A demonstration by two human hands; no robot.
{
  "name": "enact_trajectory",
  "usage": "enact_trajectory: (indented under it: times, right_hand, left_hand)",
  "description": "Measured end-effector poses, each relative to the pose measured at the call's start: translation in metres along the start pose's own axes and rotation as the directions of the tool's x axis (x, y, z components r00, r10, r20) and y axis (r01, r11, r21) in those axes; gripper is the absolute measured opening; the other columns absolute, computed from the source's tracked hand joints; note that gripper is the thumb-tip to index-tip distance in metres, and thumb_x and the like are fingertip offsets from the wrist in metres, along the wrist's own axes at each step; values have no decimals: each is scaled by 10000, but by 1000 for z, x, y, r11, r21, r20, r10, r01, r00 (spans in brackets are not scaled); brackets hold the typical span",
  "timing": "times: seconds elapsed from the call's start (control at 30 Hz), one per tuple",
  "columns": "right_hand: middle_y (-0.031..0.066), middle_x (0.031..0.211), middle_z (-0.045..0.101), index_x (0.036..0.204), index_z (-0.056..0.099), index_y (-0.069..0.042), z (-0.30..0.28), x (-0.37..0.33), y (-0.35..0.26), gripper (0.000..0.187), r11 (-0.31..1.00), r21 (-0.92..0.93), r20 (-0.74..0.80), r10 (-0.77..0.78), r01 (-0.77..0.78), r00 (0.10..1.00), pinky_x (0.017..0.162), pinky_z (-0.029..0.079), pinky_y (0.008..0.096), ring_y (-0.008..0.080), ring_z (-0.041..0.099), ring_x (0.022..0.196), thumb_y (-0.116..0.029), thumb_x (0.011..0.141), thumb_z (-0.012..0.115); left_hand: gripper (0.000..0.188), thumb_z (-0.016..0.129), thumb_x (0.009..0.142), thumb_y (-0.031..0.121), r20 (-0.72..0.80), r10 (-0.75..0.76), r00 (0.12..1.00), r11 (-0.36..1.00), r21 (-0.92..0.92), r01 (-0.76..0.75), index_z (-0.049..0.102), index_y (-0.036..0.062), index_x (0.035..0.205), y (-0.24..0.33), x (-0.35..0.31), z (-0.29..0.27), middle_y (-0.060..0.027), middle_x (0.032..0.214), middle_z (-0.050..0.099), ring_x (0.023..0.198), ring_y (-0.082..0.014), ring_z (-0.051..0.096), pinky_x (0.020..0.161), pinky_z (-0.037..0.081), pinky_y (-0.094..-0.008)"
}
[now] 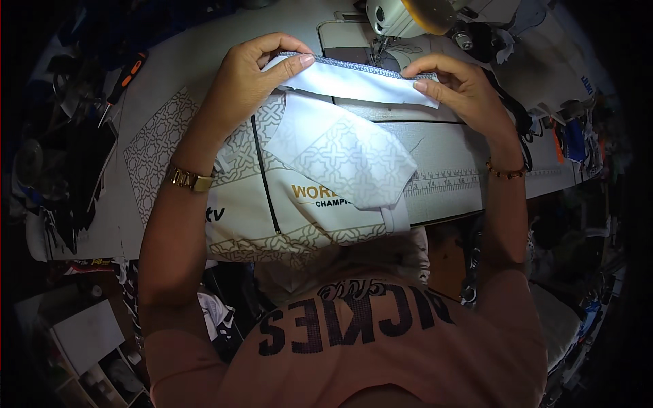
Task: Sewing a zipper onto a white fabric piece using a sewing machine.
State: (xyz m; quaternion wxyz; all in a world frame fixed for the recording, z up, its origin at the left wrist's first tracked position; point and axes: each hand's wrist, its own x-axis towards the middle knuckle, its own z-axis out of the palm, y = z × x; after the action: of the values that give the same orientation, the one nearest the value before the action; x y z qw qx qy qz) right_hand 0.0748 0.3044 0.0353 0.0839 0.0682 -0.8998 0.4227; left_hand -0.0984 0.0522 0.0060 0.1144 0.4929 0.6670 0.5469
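Note:
A white fabric strip [354, 81] with dark overlock stitching along its far edge is stretched level between my hands. My left hand [248, 75] pinches its left end between thumb and fingers. At the other end, my right hand [469, 92] grips the strip the same way. Below it lies a white garment [252, 194] with a grey lattice pattern, printed lettering and a dark zipper-like line [264, 177]. A patterned flap [347, 149] of cloth is folded over the garment; whether it joins the strip is hard to tell.
Just beyond the strip stands a sewing machine [401, 17], its needle area lit. A measuring scale [469, 181] runs along the table's [442, 146] near edge. An orange-and-black handled tool [129, 75] lies at the far left. Assorted clutter [578, 139] sits at the right.

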Motion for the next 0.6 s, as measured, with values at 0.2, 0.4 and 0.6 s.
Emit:
enact_trajectory:
  times: [0.2,0.4,0.6]
  right_hand:
    - [-18,863,621,996,650,-35,-6,-1,-6,186,947,-240,-29,211,-211,977,653,408,202,54,511,728,-174,872,654]
    - [-5,756,595,969,644,-40,-6,-2,-7,185,929,-311,-37,200,-202,979,567,368,224,55,465,621,-171,842,670]
    - [-18,694,545,930,636,-43,-12,-4,-3,177,935,-307,-30,177,-178,984,567,362,225,63,452,605,-193,844,674]
  left_hand:
    - [138,664,859,139,-83,-9,997,992,128,19,673,13,916,-8,0,2,-36,814,667,748,-103,592,690,468,-247]
    - [141,671,865,156,-105,-16,994,939,341,51,669,21,906,-12,-3,1,-10,804,639,672,-58,539,609,441,-205]
    - [146,657,869,157,-105,-6,994,938,343,42,666,16,903,-15,-2,1,-23,793,641,645,-84,529,592,436,-231]
